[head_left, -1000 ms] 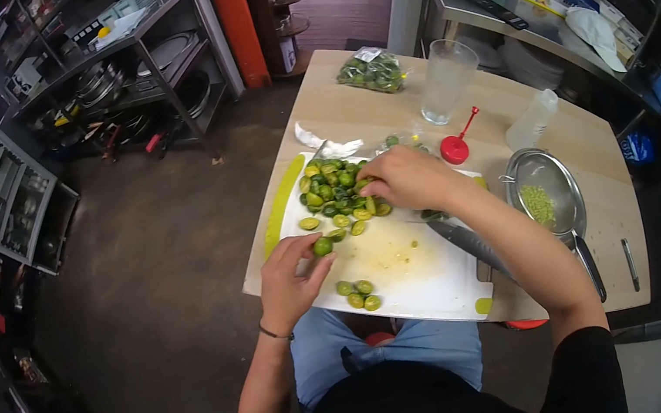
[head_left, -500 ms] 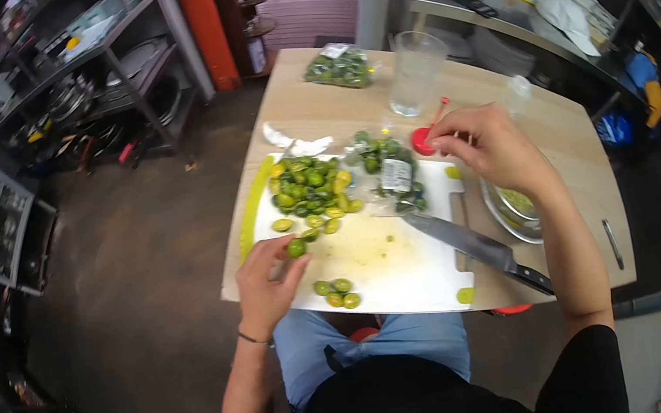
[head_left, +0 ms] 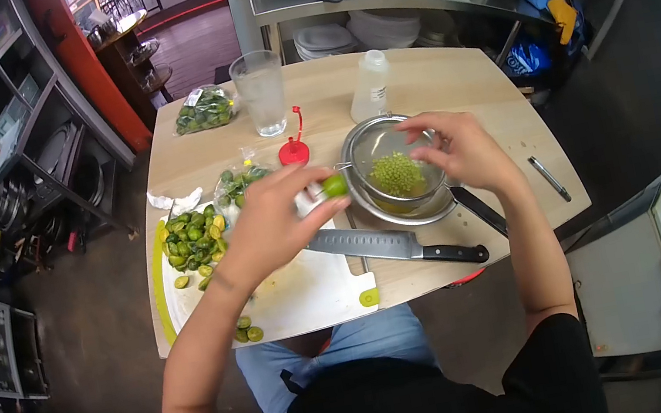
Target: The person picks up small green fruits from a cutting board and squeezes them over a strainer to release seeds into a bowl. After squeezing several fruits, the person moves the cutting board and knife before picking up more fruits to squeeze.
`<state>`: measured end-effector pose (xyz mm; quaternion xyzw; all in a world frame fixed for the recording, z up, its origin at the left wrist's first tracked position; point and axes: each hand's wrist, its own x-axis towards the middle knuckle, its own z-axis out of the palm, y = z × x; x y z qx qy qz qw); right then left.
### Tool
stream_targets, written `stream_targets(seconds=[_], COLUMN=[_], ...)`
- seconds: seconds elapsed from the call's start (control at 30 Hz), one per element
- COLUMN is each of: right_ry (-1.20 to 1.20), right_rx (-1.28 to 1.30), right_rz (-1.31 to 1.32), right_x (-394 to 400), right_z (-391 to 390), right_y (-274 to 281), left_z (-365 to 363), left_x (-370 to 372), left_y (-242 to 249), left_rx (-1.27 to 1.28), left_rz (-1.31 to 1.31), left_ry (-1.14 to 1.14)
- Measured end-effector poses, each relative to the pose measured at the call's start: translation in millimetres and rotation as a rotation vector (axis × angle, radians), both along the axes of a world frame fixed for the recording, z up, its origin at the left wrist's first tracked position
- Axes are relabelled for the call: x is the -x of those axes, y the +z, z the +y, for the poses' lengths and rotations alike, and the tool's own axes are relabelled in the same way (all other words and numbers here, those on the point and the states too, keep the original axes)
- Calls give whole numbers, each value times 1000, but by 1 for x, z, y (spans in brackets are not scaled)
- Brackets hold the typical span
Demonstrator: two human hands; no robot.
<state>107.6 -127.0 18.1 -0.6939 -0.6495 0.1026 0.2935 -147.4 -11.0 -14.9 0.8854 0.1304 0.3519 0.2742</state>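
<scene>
My left hand (head_left: pixel 280 220) pinches a small green lime (head_left: pixel 334 186) between thumb and fingers, near the left rim of a mesh strainer (head_left: pixel 357 168). Greenish seeds and pulp (head_left: pixel 398 175) lie in the mesh, and the strainer rests over a metal bowl (head_left: pixel 416 216). With thumb and fingers apart, my right hand (head_left: pixel 458 153) hovers at the strainer's right side. Several halved and cut limes (head_left: pixel 193 238) are heaped on the white cutting board (head_left: pixel 311 298), partly hidden by my left forearm. A large knife (head_left: pixel 372 243) lies across the board's right edge.
A bag of limes (head_left: pixel 206 111), a tall glass (head_left: pixel 263 99), a squeeze bottle (head_left: pixel 371 84) and its red cap (head_left: pixel 293 152) stand behind the board. Another bag (head_left: pixel 234 184) is partly behind my left hand. A pen (head_left: pixel 549 178) lies at the table's right.
The view has turned to the right. My left hand has carried the lime from the board's left side over to the strainer. My right hand has moved from near the red cap to the strainer.
</scene>
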Motion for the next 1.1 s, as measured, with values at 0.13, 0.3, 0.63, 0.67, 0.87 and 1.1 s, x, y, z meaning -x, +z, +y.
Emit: stream_targets(seconds=[0.13, 0.3, 0.63, 0.67, 0.87, 1.1], right_ry=[168, 90, 209, 200, 203, 196], right_rx=[-190, -154, -244, -207, -166, -103], right_rz=[-31, -17, -135, -127, -269, -318], right_x=[0, -34, -60, -59, -61, -56], right_z=[0, 0, 14, 15, 25, 27], right_y=[-9, -29, -55, -52, -60, -66], left_z=[13, 15, 14, 14, 13, 12], left_x=[-92, -134, -147, -148, -154, -150], left_y=[4, -3, -28, -29, -40, -42], left_rx=[132, 242, -40, -106, -243, -296], left_rz=[110, 193, 295, 282, 374, 418], left_ry=[-74, -144, -116, -111, -70, -68])
